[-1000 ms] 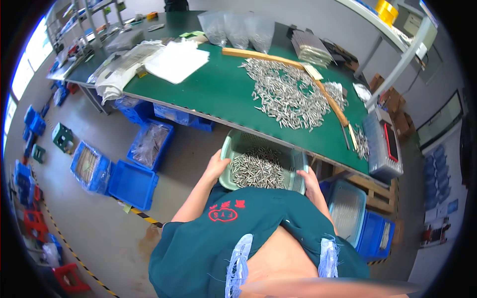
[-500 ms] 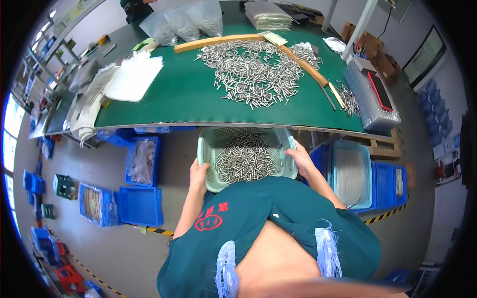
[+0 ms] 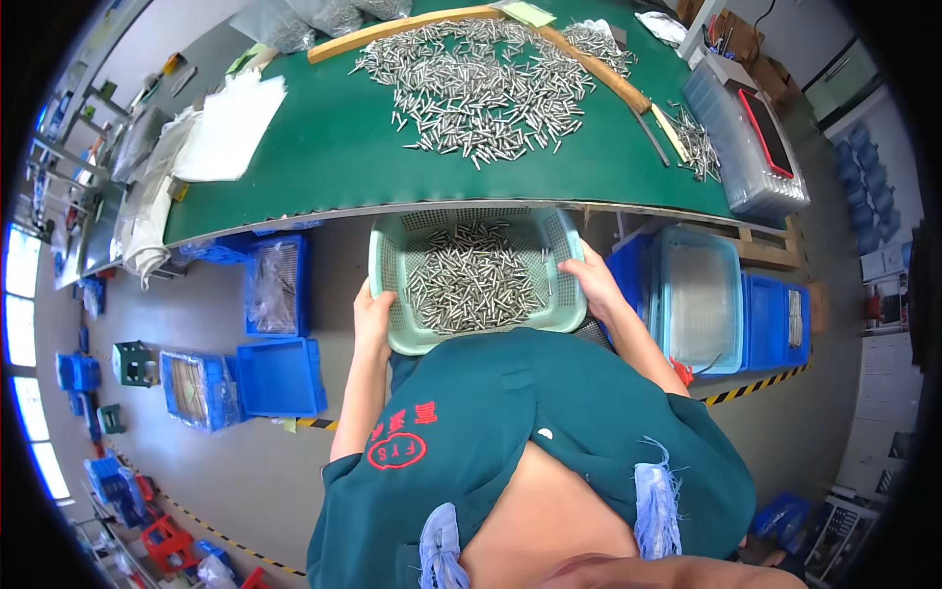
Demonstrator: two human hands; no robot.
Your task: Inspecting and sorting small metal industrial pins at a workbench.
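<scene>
I'm seeing the tabletop (image 3: 324, 147) more squarely now; left grip (image 3: 374, 316) and right grip (image 3: 589, 277) are still clasping the basket (image 3: 412, 340) of metal pins (image 3: 471, 280) beside its front edge, keeping the load held.

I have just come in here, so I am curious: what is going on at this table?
A person holds a pale green basket with both bare hands, the left hand and right hand on opposite sides. Inside is a heap of small metal pins. The basket is close to the body, by the near edge of the green table; whether it touches that edge is unclear. On the table lies a large spread of similar metal pieces, bordered by wooden strips.
</scene>
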